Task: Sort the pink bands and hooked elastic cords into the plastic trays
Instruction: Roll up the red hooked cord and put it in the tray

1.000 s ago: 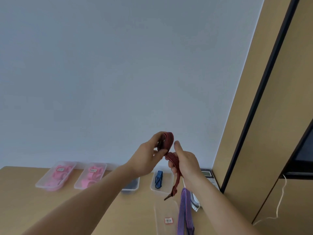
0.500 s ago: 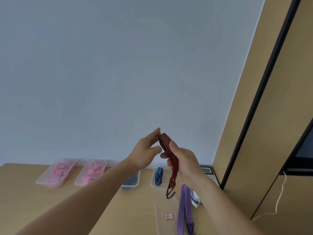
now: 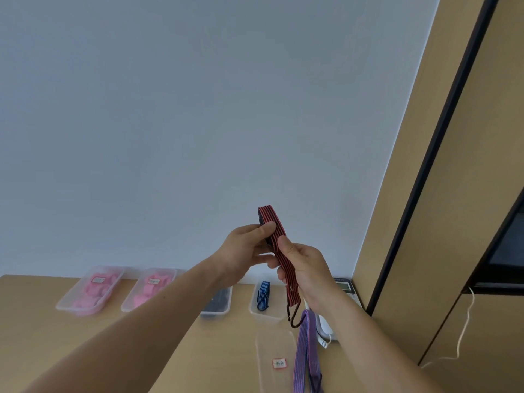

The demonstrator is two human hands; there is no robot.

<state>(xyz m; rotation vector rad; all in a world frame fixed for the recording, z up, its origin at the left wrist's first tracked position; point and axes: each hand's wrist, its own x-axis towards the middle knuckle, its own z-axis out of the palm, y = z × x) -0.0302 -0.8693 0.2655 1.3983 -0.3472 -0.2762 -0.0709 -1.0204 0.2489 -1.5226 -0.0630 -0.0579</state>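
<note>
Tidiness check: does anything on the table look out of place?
The purple cord lies stretched out along the right rim of the near clear tray, not folded in a tray like the blue cord. Nothing looks damaged.

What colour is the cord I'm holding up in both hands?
The cord is red with dark lengthwise stripes; head view.

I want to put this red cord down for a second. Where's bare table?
Bare tabletop lies in front of the pink-band trays, at left. A smaller patch sits between the dark tray and the labelled clear tray. The right is crowded: purple cord, white device, calculator.
</note>
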